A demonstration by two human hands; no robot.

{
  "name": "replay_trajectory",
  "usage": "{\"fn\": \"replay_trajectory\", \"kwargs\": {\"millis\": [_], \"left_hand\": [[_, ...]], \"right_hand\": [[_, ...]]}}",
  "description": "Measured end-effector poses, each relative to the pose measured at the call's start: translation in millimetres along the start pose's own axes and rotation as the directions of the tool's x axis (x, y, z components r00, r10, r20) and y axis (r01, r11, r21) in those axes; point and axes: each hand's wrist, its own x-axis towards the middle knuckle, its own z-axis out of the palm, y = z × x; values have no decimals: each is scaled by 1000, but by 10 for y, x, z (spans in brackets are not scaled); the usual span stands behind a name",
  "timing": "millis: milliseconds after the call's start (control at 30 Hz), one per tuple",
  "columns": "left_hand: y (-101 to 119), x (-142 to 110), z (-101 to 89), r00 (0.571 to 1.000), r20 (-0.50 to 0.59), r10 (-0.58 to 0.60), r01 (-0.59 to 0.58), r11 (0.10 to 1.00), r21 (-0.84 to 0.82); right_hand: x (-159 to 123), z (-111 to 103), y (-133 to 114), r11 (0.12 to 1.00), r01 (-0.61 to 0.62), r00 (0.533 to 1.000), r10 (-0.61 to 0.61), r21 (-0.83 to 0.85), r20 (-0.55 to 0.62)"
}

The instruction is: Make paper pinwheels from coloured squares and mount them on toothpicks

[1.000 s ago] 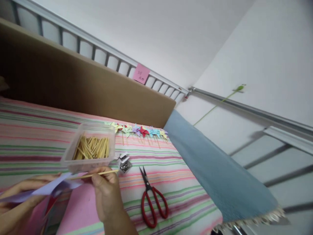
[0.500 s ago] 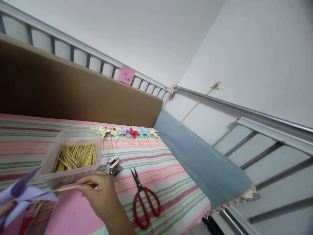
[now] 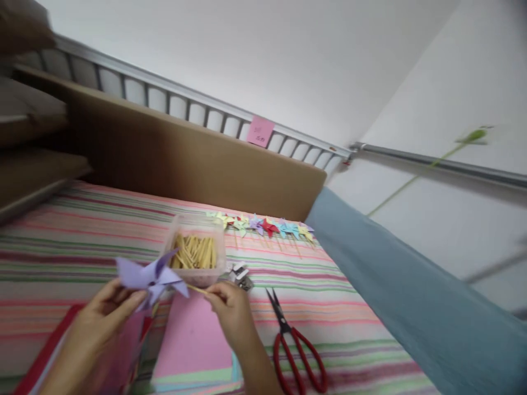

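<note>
My left hand (image 3: 107, 311) pinches a purple paper pinwheel (image 3: 149, 276) from below. My right hand (image 3: 230, 308) is closed on a thin wooden stick (image 3: 197, 289) whose tip points at the back of the pinwheel. Both hands hover over a pink paper sheet (image 3: 193, 343) lying on the striped cloth (image 3: 74, 241). Just behind them stands a clear plastic box of wooden sticks (image 3: 195, 252).
Red-handled scissors (image 3: 294, 348) lie right of my right hand. A small open box of metal pins (image 3: 241, 276) sits beside the stick box. A row of finished coloured pinwheels (image 3: 263, 226) lies by the brown cardboard panel (image 3: 185, 159). A blue cloth (image 3: 411, 307) covers the right side.
The view swung back to the left. My left hand brought the purple pinwheel in from the left edge to the stick's tip, with my right hand still holding the stick.
</note>
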Motion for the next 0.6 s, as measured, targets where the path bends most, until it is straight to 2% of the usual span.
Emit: {"fn": "replay_trajectory", "kwargs": {"millis": [33,133,333,467,600], "left_hand": [[3,12,5,999,-21,-26,24,998,-65],[2,-5,63,999,26,-29,32,990,-138],[19,-101,158,994,100,-40,56,985,-165],[86,-87,155,996,86,-33,45,989,-143],[129,-53,93,999,33,31,-29,997,-76]], "right_hand": [[12,3,15,999,-37,999,37,33,-6],[25,18,38,993,-84,996,84,81,0],[-11,41,-21,990,-110,994,107,86,34],[-13,51,-48,989,-125,992,122,74,43],[-11,57,-40,994,-93,994,89,51,66]]}}
